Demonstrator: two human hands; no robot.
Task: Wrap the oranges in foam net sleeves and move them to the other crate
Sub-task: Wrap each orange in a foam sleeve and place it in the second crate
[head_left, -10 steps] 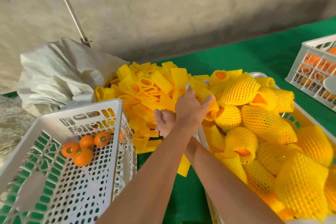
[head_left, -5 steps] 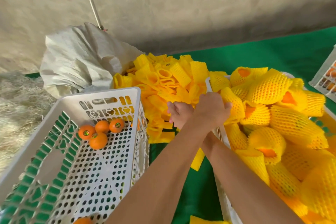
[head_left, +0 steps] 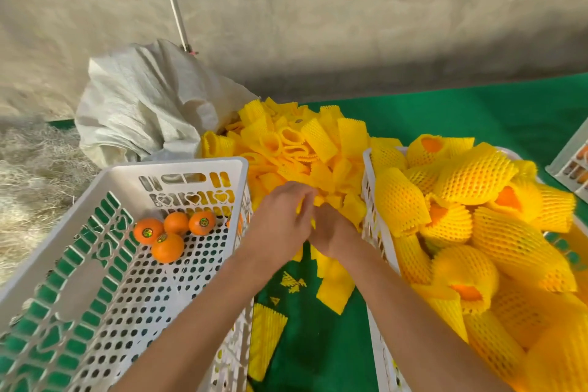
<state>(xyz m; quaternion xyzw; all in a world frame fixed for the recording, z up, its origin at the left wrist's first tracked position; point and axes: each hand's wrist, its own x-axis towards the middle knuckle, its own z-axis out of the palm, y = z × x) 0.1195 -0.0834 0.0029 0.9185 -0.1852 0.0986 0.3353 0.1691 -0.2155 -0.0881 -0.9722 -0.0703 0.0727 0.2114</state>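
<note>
Head view: I have both hands in the sleeve pile (head_left: 296,149), left hand (head_left: 280,219) and right hand (head_left: 331,232) pinching a sleeve. Bare oranges (head_left: 167,247) lie at 9 o'clock in the left crate (head_left: 178,165), nearer my left hand.

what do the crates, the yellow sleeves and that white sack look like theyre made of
Left crate: white moulded plastic, smooth, with punched holes and slots.
Yellow sleeves: soft foam net, matte, open mesh texture.
White sack: probably woven plastic fabric, crumpled with a fine weave.
</note>
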